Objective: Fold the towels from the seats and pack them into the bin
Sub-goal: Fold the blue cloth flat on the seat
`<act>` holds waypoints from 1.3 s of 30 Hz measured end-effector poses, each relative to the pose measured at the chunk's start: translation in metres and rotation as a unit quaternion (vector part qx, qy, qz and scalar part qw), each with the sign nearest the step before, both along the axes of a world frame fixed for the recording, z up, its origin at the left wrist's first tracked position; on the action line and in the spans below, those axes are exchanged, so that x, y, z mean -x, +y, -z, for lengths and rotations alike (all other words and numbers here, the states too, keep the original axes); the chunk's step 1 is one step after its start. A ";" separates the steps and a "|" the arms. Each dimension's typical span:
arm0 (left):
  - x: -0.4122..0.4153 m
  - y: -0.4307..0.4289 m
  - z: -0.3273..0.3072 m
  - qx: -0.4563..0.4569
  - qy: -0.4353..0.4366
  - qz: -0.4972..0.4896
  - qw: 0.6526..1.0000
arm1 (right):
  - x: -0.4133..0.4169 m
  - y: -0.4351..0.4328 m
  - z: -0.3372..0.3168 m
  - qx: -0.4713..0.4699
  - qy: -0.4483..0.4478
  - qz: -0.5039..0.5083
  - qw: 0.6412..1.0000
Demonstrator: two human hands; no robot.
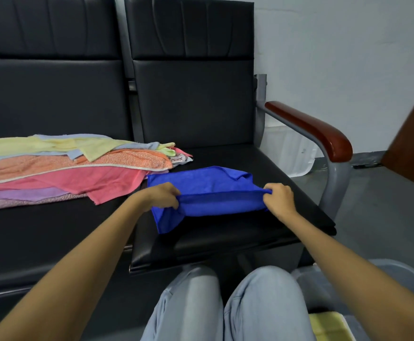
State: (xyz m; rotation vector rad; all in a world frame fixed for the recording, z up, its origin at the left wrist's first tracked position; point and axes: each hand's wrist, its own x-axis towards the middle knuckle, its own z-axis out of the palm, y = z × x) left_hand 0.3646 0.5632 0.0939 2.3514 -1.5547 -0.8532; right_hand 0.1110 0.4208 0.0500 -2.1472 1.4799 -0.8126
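Both hands are clamped on the blue towel (pixel 208 190) lying on the right-hand seat (pixel 262 217): left hand (pixel 161 195) pinching its left edge, right hand (pixel 278 199) its right. Rest of the towels (pixel 66 168) are heaped on the next seat, and the grey bin (pixel 402 274) sits by the person's knee.

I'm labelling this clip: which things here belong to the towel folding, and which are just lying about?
Job: blue towel, gripped by left hand and right hand; towel pile; grey bin.
Lying about: wooden armrest; white plastic object.
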 end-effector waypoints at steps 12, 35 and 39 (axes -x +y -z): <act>-0.008 -0.005 0.007 -0.073 -0.064 -0.009 0.995 | -0.021 -0.004 -0.013 -0.130 0.143 -0.147 0.970; -0.045 -0.029 0.035 0.029 -0.054 -0.089 0.994 | -0.019 -0.051 -0.005 -0.105 0.140 -0.006 0.985; -0.057 -0.030 0.024 0.125 0.119 -0.175 0.969 | -0.017 -0.057 -0.004 0.004 0.073 0.031 0.997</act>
